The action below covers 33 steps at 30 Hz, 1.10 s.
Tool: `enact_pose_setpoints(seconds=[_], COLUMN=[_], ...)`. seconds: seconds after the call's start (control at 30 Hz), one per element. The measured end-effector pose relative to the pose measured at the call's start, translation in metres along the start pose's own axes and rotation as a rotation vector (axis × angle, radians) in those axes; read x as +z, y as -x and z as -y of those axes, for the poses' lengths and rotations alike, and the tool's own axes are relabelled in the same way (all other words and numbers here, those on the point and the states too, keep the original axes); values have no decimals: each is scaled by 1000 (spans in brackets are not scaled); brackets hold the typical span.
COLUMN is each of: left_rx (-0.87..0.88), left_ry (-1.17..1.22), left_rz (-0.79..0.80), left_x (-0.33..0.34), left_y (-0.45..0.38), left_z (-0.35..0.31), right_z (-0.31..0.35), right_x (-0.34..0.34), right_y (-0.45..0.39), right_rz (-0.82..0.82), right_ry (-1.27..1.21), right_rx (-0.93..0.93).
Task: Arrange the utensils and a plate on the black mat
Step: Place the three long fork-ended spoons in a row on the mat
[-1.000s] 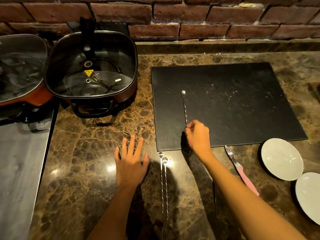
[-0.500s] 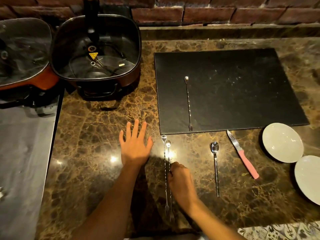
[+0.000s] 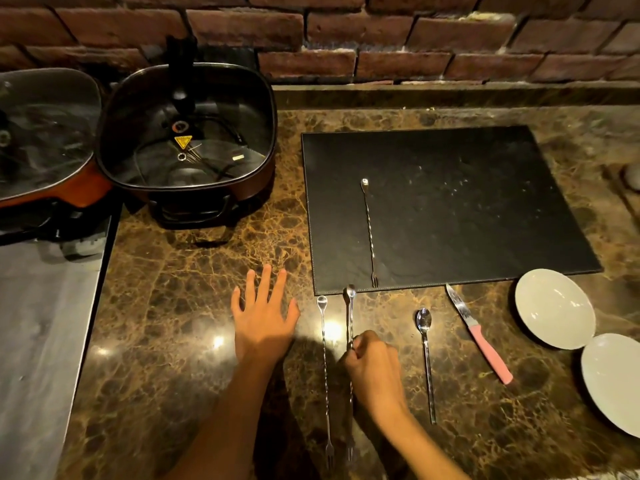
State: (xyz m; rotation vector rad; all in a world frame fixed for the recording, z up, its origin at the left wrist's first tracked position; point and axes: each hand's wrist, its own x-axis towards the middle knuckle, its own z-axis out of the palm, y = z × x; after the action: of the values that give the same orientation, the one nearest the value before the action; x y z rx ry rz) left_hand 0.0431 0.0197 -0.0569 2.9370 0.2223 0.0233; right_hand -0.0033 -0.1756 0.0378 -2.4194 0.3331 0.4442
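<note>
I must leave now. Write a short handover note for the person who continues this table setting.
Left hand: open, flat on the counter, holding nothing.
Right hand: closed on the second long stirrer, near its middle.
Done: one stirrer lies on the black mat.
Left on the counter: third stirrer, spoon, pink-handled knife, two plates.

A single head-worn wide-angle view looks forward and steeply down from above the near edge of the brown marbled stone desk (image 3: 194,278), close enough that both forearms enter from the bottom of the frame. It faces the red brick wall (image 3: 381,36) along the desk's far edge. The desk's left edge, beside a grey steel surface (image 3: 41,323), is visible; its right edge lies outside the frame. Straight lines bow toward the borders.
</note>
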Motion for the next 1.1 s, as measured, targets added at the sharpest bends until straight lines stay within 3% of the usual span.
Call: enact_pose_setpoints(seconds=[0.13, 0.3, 0.5, 0.8, 1.1], left_rx=[33, 85, 20, -5, -11], left_ry=[-25, -54, -20, -21, -32], left_rz=[-45, -144, -33, 25, 44], left_x=[5, 9, 1, -8, -10], left_y=[2, 3, 0, -1, -1], left_z=[3, 4, 1, -3, -4], right_z=[16, 52, 91, 96, 94], right_x=[-15, -36, -42, -37, -37], right_y=[-47, -123, -183, -199, -203], right_rz=[-15, -119, -105, -120, -146], right_ry=[-185, -143, -75, 126, 159], right_rx=[-13, -27, -34, -112, -129])
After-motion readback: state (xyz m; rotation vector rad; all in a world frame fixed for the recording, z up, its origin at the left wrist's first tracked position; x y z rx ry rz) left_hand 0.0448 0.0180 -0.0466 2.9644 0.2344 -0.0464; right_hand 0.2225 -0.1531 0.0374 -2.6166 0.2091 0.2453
